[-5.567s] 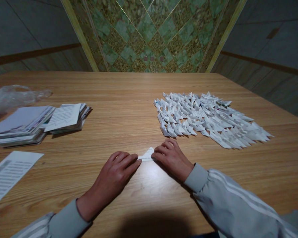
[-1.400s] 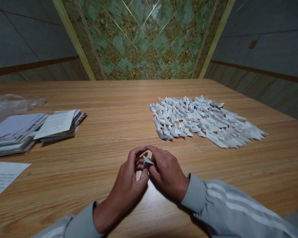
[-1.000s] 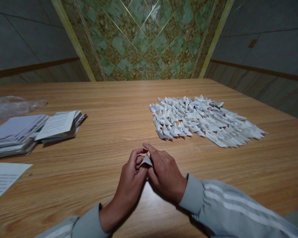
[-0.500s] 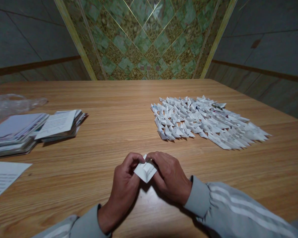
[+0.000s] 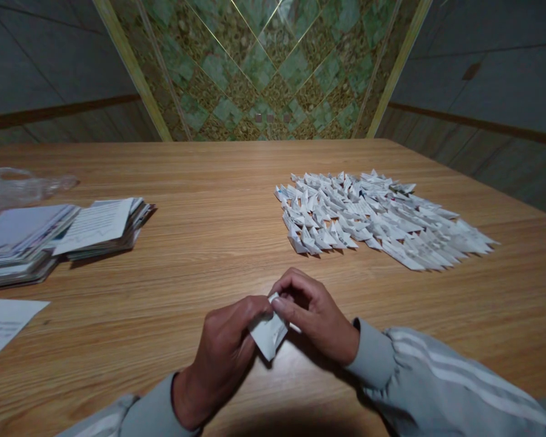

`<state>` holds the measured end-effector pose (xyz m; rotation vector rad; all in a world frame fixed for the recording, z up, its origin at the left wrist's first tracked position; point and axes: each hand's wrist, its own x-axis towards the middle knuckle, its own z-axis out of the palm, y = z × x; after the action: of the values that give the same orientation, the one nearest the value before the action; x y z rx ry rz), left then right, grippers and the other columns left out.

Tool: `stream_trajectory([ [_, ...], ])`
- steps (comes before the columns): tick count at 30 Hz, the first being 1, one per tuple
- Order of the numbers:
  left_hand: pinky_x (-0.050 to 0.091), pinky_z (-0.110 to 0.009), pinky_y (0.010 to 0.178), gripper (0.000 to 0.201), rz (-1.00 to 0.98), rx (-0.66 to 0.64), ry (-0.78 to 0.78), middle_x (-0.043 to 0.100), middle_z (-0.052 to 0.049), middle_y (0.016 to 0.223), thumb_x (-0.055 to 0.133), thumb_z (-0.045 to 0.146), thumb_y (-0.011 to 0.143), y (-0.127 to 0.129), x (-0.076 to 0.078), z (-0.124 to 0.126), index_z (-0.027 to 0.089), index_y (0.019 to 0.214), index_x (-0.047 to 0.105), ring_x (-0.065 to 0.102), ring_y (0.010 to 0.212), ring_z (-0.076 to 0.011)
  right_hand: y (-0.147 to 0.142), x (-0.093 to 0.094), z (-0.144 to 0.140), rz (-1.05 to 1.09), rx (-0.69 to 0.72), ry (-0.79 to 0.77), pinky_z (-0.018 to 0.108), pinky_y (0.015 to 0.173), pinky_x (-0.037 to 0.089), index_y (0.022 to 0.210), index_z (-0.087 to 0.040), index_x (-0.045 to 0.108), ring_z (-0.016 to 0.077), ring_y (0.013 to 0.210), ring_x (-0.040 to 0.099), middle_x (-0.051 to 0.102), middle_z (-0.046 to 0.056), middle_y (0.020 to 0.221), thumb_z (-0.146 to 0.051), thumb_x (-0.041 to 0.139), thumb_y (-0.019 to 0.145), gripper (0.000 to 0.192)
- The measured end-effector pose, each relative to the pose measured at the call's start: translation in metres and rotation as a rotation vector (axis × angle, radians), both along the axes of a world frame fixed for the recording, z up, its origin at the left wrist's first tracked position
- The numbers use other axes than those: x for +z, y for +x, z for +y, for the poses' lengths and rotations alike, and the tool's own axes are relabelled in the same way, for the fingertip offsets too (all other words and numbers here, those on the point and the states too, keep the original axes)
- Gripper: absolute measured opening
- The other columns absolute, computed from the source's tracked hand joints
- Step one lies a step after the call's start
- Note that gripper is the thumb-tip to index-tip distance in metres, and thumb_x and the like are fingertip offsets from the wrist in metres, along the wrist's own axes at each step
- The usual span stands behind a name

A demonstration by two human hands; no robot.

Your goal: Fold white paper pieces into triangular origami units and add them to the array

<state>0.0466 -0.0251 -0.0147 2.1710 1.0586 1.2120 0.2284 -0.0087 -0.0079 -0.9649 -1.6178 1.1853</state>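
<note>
Fingers of the left hand and those of the right hand are pinched together on one small folded piece of white paper, thumbs and forefingers meeting at its upper corner while its pointed lower end hangs free just above the wooden surface, close to the near edge at the middle. Both wrists come out of grey sleeves, the right sleeve carrying pale stripes. Toward the far right part of the surface lies a wide spread of small folded white paper triangles, packed in overlapping rows and well apart from the hands. Near the left edge sit two stacks of cut paper sheets, leaning against each other, with a crumpled clear plastic bag behind them. One printed sheet lies flat at the near left edge, partly cut off by the view.
</note>
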Motion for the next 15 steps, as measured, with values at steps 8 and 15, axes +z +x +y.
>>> stream_trajectory([
  [8,0.055,-0.029,0.078,0.018,-0.161,0.147,-0.303,0.073,-0.006,0.102,0.052,0.024,0.094,0.002,0.008,0.006,0.021,0.107,0.065,0.07,0.094,-0.0205,0.003,-0.004,0.006,0.062,-0.116,-0.011,0.026,0.065,0.043,0.086,-0.018,0.063,0.0142,0.072,0.053,0.06,0.001,0.078,-0.034,0.061,0.091,0.017],
  [15,0.05,-0.027,0.07,0.014,-0.149,0.094,-0.424,0.07,-0.002,0.083,0.063,0.032,0.09,0.006,0.01,0.007,0.02,0.087,0.07,0.065,0.077,-0.0179,0.002,-0.003,0.004,-0.043,-0.109,0.069,0.025,0.064,0.041,0.084,-0.018,0.062,0.0139,0.072,0.053,0.059,0.001,0.077,-0.032,0.059,0.092,0.016],
])
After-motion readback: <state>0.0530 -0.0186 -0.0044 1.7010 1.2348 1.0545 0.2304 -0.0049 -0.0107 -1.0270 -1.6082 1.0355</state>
